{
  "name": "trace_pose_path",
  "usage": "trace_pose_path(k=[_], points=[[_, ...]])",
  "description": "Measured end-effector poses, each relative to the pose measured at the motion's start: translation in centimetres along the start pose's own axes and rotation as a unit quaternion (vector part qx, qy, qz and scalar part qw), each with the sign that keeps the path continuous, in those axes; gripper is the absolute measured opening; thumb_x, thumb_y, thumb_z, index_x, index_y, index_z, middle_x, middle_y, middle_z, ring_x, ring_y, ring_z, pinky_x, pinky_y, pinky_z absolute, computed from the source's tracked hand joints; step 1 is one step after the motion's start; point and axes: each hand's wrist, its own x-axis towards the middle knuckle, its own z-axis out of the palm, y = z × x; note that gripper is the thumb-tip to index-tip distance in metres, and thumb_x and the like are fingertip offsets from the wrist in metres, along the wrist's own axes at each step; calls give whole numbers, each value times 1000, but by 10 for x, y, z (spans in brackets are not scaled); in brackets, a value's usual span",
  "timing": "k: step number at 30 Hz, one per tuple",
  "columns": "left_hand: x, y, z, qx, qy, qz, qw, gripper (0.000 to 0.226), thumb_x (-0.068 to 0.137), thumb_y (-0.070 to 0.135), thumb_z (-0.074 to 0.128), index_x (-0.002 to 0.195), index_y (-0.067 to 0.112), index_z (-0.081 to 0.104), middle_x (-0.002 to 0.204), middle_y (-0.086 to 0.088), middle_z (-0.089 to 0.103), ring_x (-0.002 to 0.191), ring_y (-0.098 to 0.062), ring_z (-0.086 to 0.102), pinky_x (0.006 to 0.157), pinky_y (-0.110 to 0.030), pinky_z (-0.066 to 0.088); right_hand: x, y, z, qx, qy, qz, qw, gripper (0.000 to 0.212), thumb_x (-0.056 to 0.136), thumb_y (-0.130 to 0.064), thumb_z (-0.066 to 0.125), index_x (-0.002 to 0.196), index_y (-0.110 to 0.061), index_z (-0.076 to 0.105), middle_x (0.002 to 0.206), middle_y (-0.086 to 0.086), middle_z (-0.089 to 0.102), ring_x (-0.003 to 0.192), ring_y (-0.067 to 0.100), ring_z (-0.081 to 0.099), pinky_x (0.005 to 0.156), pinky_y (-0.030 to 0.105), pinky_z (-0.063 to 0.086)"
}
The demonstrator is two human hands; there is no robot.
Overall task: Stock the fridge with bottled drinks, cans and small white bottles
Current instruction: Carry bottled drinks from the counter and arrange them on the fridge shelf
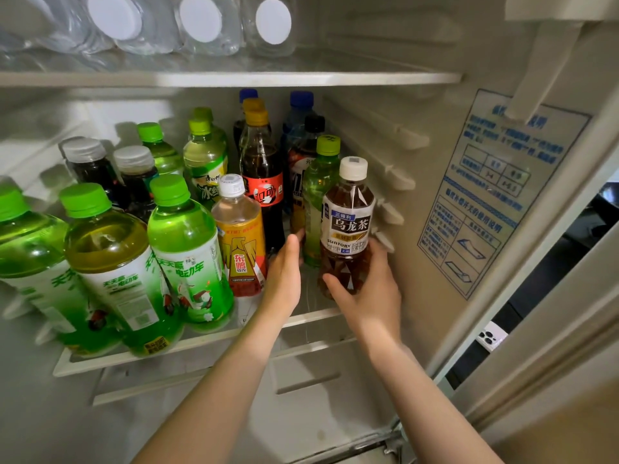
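One oolong tea bottle (348, 229), white-capped and full of brown tea, is the piece being placed. The right hand (368, 296) grips it low down, its fingers (378, 252) curled round the far side near the base and the thumb across the near side, so label and cap stand clear above the grip. It sits at the right front of the middle shelf (311, 321); the thumb hides the base, so I cannot tell whether it touches the glass yet. Its long axis runs close to vertical, cap up, with the cap leaning slightly right toward the fridge wall (435, 209). Just left of those fingers and a little behind stands a slim green bottle (320, 195). The left hand (284, 272) reaches in holding nothing, its fingers (294, 244) straight and together, tips seemingly against that bottle's lower side. Left of these fingers stands a yellow energy drink bottle (241, 242), with a cola bottle (263, 175) beyond it and large green tea bottles (187, 249) further left. To do this step well, I judge the left hand should steady the neighbours while the right brings the bottle plumb, seats its base flat in the gap, and releases only once it stands alone. High above both hands, water bottles (201, 21) lie on the upper shelf.
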Motion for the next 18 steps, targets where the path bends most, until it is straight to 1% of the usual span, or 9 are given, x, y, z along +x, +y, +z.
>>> trace_pose_path(k=[5, 8, 13, 16, 18], points=[[-1, 2, 1, -2, -5, -8, 1000, 104, 59, 93, 22, 142, 32, 39, 148, 4, 40, 136, -13, 37, 114, -38, 29, -1, 0, 0, -12, 3, -7, 1000, 79, 72, -37, 78, 138, -27, 36, 132, -7, 54, 118, 13, 53, 90, 20, 38], [-2, 4, 1, -7, -9, -11, 1000, 109, 55, 95, 23, 142, 32, 38, 149, 3, 38, 137, -15, 36, 114, -37, 28, -1, 0, -1, -9, 3, -9, 1000, 79, 72, -37, 78, 138, -26, 37, 132, -6, 54, 118, 13, 53, 89, 20, 38], [-4, 5, 1, 10, -13, -12, 1000, 106, 57, 97, 24, 142, 34, 38, 150, 7, 37, 138, -11, 33, 116, -42, 25, -1, 1, -2, 3, -3, -11, 1000, 80, 72, -35, 79, 139, -27, 36, 132, -6, 54, 119, 14, 52, 90, 20, 37], [-8, 7, 1, 42, -18, -13, 999, 99, 62, 95, 23, 142, 38, 36, 150, 11, 35, 139, -9, 31, 116, -43, 24, 0, 3, -3, 8, -18, -14, 1000, 80, 73, -34, 78, 140, -27, 34, 134, -5, 53, 121, 15, 51, 92, 22, 36], [-13, 11, 1, 58, -1, -19, 998, 91, 70, 89, 22, 143, 36, 35, 151, 10, 35, 139, -10, 31, 116, -44, 26, 0, 4, -3, 16, -23, -21, 999, 81, 74, -34, 77, 141, -28, 33, 136, -5, 52, 123, 16, 50, 93, 23, 36]])
